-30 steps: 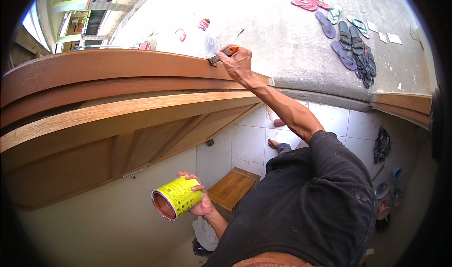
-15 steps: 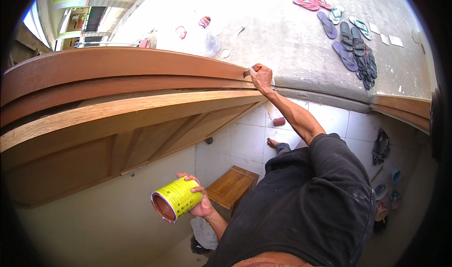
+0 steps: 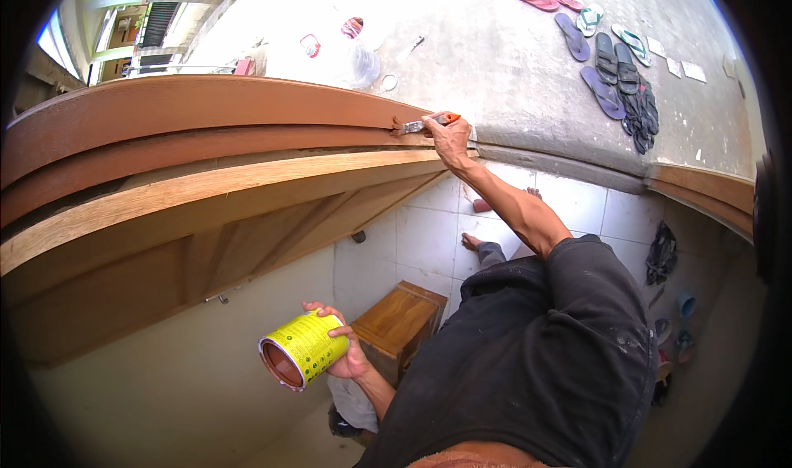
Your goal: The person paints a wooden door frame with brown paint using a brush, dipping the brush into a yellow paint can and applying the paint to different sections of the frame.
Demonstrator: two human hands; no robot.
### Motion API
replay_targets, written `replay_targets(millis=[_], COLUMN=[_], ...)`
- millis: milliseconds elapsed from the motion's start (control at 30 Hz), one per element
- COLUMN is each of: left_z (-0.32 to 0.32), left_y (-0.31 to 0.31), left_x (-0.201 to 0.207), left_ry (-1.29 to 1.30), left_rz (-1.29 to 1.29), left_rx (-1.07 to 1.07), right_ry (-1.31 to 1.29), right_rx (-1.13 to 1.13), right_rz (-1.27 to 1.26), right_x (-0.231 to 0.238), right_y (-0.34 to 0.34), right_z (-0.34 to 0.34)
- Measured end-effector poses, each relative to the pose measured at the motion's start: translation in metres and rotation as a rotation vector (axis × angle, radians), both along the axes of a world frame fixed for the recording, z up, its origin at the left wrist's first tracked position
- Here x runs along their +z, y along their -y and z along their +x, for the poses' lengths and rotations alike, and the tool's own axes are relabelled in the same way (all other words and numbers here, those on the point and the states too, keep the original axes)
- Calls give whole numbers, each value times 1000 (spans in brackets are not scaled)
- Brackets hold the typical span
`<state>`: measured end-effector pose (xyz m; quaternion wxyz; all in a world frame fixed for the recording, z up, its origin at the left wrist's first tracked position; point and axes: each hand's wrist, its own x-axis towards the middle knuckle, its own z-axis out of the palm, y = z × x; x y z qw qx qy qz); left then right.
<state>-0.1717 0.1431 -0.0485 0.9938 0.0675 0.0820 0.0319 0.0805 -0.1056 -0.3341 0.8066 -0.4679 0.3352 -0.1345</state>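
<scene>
My right hand point(image 3: 450, 136) grips a small paintbrush point(image 3: 422, 125) with an orange handle, its bristles pressed against the brown-coated edge of a long curved wooden frame point(image 3: 206, 113). The lower boards of the frame point(image 3: 247, 179) are bare light wood. Low in the view, my left hand point(image 3: 345, 348) holds a yellow paint can point(image 3: 301, 351), tilted so that its open mouth shows brown finish inside.
A small wooden stool point(image 3: 402, 319) stands on the white tiled floor point(image 3: 429, 237) below me. Several sandals point(image 3: 615, 64) lie on the grey concrete beyond the frame. A clear plastic bag point(image 3: 359, 60) and a lid sit near the brush. Dark rags point(image 3: 662, 253) lie at the right.
My right hand slid right along the frame's edge, then came back left; the brush now shows again against the brown edge. The can has stayed where it was.
</scene>
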Motion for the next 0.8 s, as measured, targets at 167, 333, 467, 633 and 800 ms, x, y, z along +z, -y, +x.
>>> replay_targets(millis=[167,333,467,633,800], left_z=[2,3,-1,-3,2], left_y=[0,3,-1,0,2], left_x=[1,1,-3,-2,0], left_ry=[7,6,-5,11,14], left_rz=[3,-9,-28,-19,-11], left_rx=[-26,-26,4,11,-7], right_ry=[-231,-73,148,244,-142], right_rx=[29,76,59,28,24], right_rz=[-540,-528,-159,80,-304], right_x=[-34,15,72,58,-41], right_y=[5,3,11,29,10], right_z=[3,14,5,-11,8])
